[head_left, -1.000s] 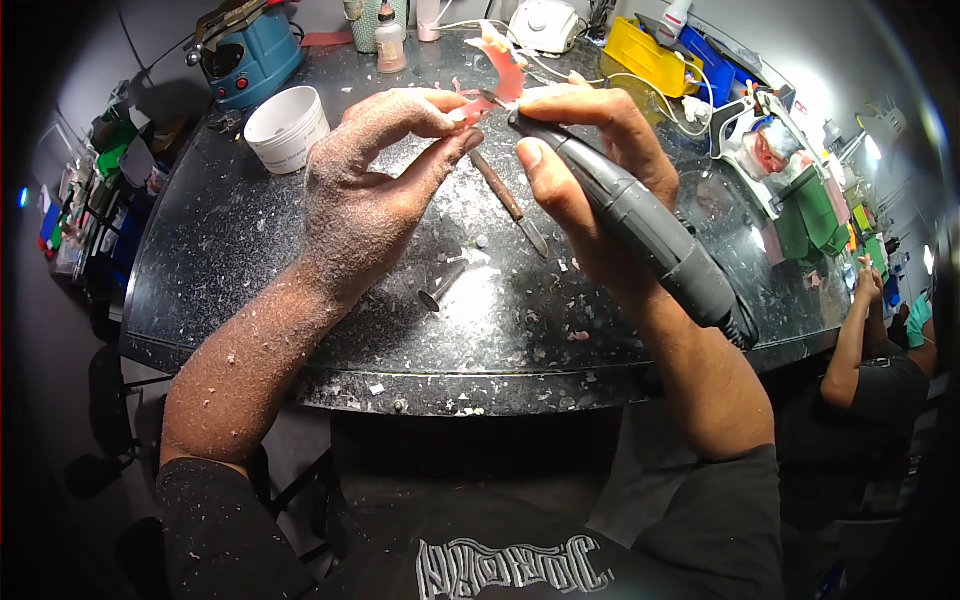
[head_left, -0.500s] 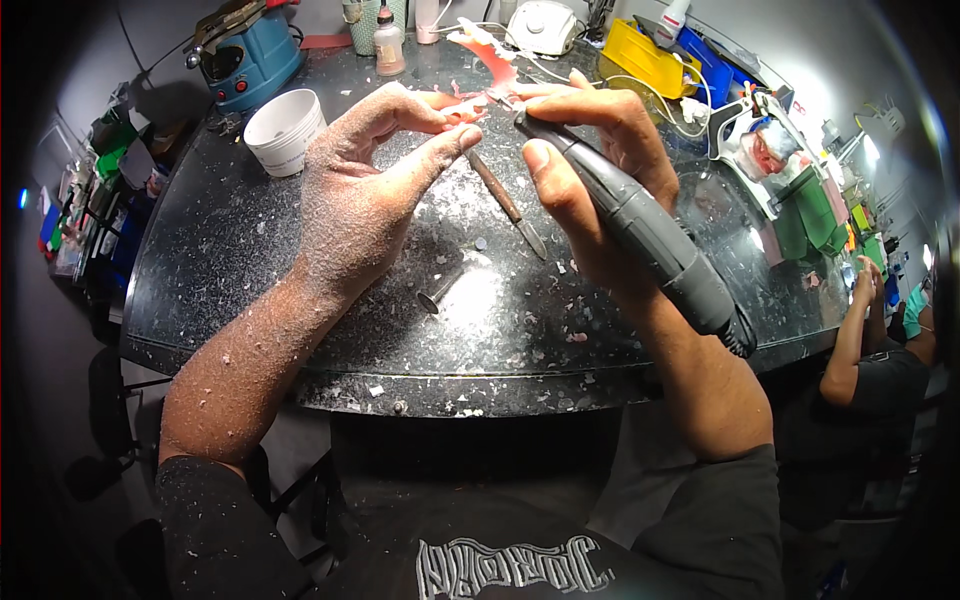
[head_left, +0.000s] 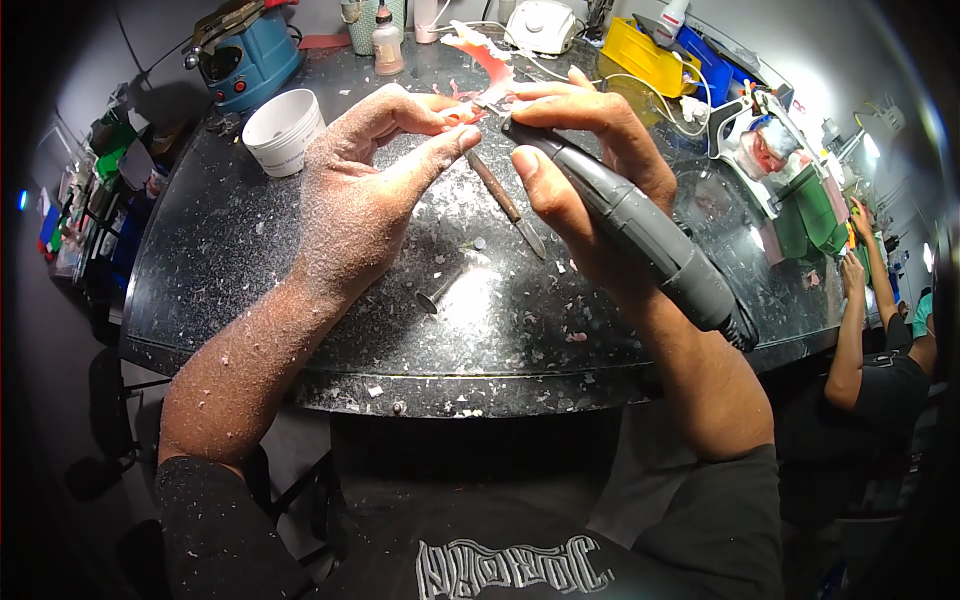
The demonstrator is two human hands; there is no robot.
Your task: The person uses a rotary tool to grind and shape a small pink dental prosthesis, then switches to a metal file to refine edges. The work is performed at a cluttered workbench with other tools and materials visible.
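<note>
My left hand (head_left: 360,180), coated in pale dust, pinches a thin, curved pink denture base (head_left: 488,62) between thumb and fingers. Its ragged edge rises beyond my fingertips. A black rotary handpiece (head_left: 635,225) lies in my right hand (head_left: 600,165), with the fingers curled over it and the thumb along its near side. The handpiece's tip is right at the pink piece; whether it touches is hard to tell. Below my fingertips, a knife with a brown handle (head_left: 495,188) lies on the bench. Nearer me is a small dark metal piece with a flared end (head_left: 430,302).
Dust and pink scraps cover the dark bench (head_left: 340,350). A white tub (head_left: 284,130) stands left, before a blue machine (head_left: 245,62). At the back are a dropper bottle (head_left: 387,45), a white control box (head_left: 540,28) with a cable and a yellow bin (head_left: 640,55). A co-worker's arms (head_left: 850,320) reach in at right.
My right hand and the handpiece have shifted slightly left, toward the pink piece. My left hand has hardly moved. The co-worker's arms have spread apart and one reaches farther up.
</note>
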